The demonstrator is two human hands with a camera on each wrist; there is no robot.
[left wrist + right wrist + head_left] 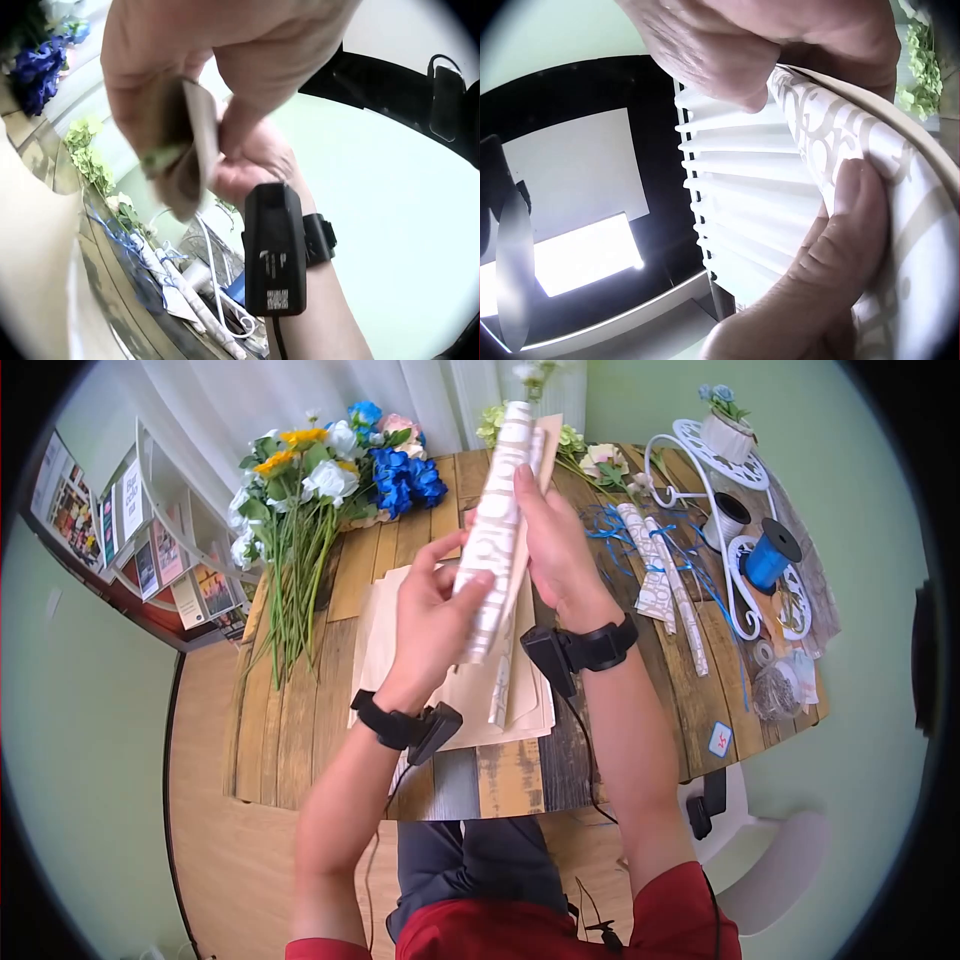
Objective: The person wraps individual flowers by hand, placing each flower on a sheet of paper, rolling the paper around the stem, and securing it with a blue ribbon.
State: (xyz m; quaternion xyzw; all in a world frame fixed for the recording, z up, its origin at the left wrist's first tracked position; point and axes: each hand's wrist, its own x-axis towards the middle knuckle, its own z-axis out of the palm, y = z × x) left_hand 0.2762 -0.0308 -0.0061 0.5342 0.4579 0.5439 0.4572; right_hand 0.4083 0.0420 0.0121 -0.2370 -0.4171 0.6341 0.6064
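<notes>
A white wrapping-paper roll with a beige pattern (490,530) is held tilted above the table, with a white flower (530,374) beyond its upper end. Fingers and thumb of the left hand (435,610) grip its lower part, the thumb lying across the paper. Higher up, the right hand (560,550) holds the roll's right side, thumb extended along it. The left wrist view looks into the open lower end of the roll (201,135), where a green stem (161,159) shows. In the right wrist view the left thumb (832,247) presses the patterned paper (900,195).
Beige paper sheets (385,650) lie beneath the hands. Cut flowers (330,480) with long stems are at the back left. On the right are two ribbon-tied rolls (655,565), a blue ribbon spool (770,555), a white metal stand (715,470) and a small card (720,739).
</notes>
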